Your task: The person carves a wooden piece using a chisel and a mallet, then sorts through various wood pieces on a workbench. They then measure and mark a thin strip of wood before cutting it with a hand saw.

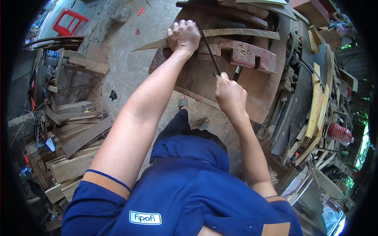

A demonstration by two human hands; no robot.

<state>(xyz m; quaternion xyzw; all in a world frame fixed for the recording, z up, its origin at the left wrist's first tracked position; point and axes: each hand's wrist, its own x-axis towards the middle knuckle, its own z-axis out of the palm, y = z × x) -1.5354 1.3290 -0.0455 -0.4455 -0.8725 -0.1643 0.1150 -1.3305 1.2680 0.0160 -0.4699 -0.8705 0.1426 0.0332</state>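
Note:
My left hand is wrapped round a thin wooden strip, near its tapered left end, above the wooden bench top. In my right hand is the near end of a long, dark, narrow tool. The tool slants up and left, and its far end lies beside my left hand, by the strip. Just below the strip, a worn red wooden block with notches rests on the bench. A short piece with a metallic part shows under the block.
Dark curved timber lies at the bench's far side. Wood scraps are piled on the left, near a red plastic frame. On the right are long boards and a red plastic container. My sandalled feet are below the bench edge.

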